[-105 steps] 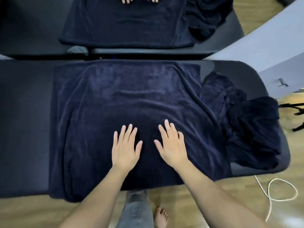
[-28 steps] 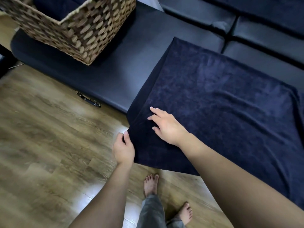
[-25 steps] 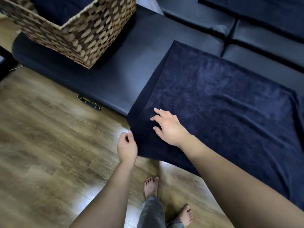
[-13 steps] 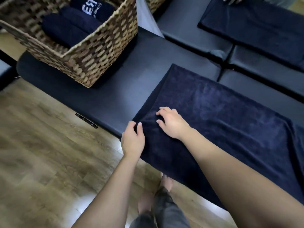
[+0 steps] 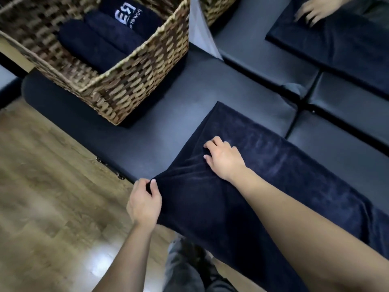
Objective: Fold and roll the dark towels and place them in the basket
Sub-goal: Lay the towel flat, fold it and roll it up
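Observation:
A dark navy towel (image 5: 273, 165), folded into a long strip, lies across the black padded table (image 5: 147, 131). My left hand (image 5: 145, 201) pinches its near left corner at the table's front edge. My right hand (image 5: 225, 159) presses on the towel's left end with its fingers curled into the cloth, which wrinkles between both hands. A woven wicker basket (image 5: 134, 81) stands at the table's far left, and rolled dark towels (image 5: 99, 43) lie inside it, one with white lettering.
Another person's hand (image 5: 311, 9) rests on a second dark towel (image 5: 336, 39) on the far table at the upper right. A second wicker basket (image 5: 216, 7) shows at the top. Wooden floor (image 5: 52, 197) lies to the left, and my legs stand below.
The towel has gone from spread wide to a narrower strip. My left hand rose from below the table edge and pinched the corner. My right hand's fingers curled into the cloth.

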Action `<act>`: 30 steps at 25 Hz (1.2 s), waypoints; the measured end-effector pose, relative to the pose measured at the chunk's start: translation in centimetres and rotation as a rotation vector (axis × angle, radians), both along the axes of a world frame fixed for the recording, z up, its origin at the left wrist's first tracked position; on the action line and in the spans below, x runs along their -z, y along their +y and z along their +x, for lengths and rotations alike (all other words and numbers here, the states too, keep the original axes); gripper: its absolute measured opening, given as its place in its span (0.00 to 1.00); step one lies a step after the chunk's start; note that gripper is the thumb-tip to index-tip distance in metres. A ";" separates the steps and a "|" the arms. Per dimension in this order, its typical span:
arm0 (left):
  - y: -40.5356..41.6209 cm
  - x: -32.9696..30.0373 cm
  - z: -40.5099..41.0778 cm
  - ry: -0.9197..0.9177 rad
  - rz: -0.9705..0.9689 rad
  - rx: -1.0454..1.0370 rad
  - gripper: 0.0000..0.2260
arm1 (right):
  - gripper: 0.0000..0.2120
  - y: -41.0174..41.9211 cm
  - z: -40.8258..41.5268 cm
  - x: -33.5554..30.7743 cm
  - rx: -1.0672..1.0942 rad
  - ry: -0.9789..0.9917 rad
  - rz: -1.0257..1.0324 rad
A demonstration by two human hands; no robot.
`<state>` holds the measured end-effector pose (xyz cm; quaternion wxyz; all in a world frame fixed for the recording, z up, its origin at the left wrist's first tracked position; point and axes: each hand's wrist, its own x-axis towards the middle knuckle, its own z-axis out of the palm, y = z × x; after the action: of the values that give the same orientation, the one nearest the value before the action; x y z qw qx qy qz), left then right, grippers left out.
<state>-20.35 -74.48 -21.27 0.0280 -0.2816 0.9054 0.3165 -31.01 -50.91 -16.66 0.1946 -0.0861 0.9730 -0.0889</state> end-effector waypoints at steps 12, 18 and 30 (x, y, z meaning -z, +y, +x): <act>2.3 0.6 -5.1 0.100 -0.250 0.365 0.17 | 0.17 0.9 -9.8 0.4 -0.251 -0.042 0.274; 1.2 0.5 -5.5 0.175 -0.230 0.276 0.16 | 0.20 2.0 -13.0 0.5 -0.244 -0.077 0.396; 1.3 1.4 -5.0 0.015 -0.403 0.298 0.20 | 0.10 4.0 -17.6 -1.3 0.154 -0.073 0.389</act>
<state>-25.31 -73.19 -22.69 0.0110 -0.1424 0.9820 0.1237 -48.60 -46.96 -15.34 0.2351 0.0310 0.9679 0.0828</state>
